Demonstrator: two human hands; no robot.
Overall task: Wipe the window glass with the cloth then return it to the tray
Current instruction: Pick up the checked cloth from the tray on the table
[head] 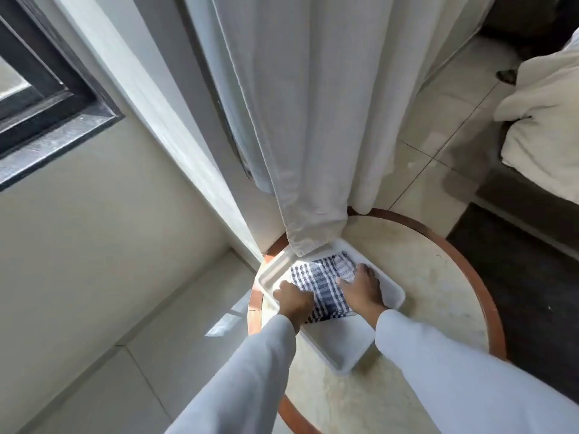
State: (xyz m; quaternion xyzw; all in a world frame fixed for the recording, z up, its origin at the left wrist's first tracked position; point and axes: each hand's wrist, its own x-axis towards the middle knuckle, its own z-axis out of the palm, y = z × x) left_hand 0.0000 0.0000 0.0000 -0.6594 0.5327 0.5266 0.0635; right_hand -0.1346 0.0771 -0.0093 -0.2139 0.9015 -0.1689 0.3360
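Note:
A blue-and-white checked cloth [326, 283] lies folded in a white rectangular tray [341, 343] on a round table. My left hand [294, 300] grips the cloth's near left edge with curled fingers. My right hand [360, 288] rests on the cloth's right side, fingers bent down onto it. Part of the cloth is hidden under both hands. The window [37, 98], with its dark frame and glass, is at the upper left, far from both hands.
The round table [438, 277] has a pale marble top and a brown rim. A white curtain [313, 120] hangs down, its hem touching the tray's far corner. A bed with white bedding [545, 126] stands at the right; a dark rug [526, 277] lies beside the table.

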